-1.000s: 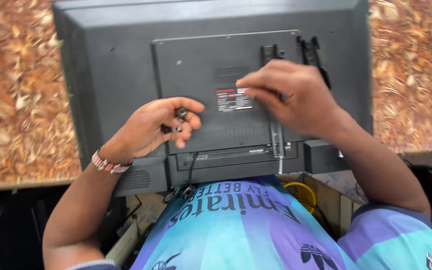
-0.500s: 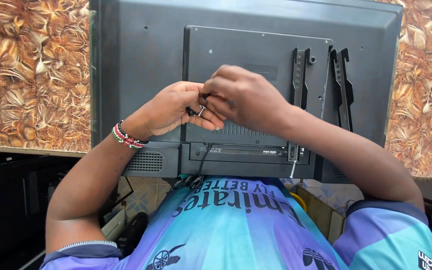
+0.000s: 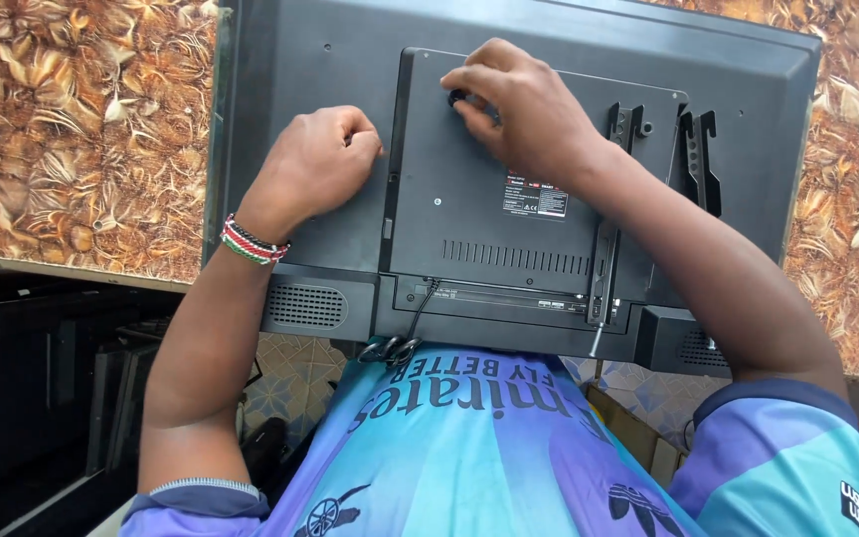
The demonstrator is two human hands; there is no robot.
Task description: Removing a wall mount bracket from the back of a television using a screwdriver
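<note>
Lying face down on a table with a brown leaf-patterned covering (image 3: 72, 129), a grey flat-screen television (image 3: 290, 60) shows its back to the camera, its near edge reaching the person's chest. A raised rear panel (image 3: 489, 214) takes up the middle of the back, with a row of vent slots along its near side and a small printed label (image 3: 536, 197) just near of the right hand.

The right hand (image 3: 524, 114) rests on the far part of this raised panel, fingers curled narrow and pinching a small dark round thing (image 3: 457, 96), probably a screw or a knob, which sits against the panel at the fingertips. What exactly it is cannot be told; most of it is hidden by the fingers.

The left hand (image 3: 315, 164) lies to the left, closed into a loose fist on the flat grey back, its knuckles just beside the left edge of the raised panel. Whether it holds anything inside the fist cannot be told. A beaded wristband (image 3: 254, 242) in red, white, green and black circles the left wrist.

To the right of the right forearm, two black metal mounting brackets (image 3: 696, 159) stand fixed to the television's back, side by side. At the near edge a black cable (image 3: 418, 316) leaves a recess and runs towards the person. A speaker grille (image 3: 302, 303) sits in the near left corner. The person wears a blue and turquoise jersey (image 3: 469, 457).
</note>
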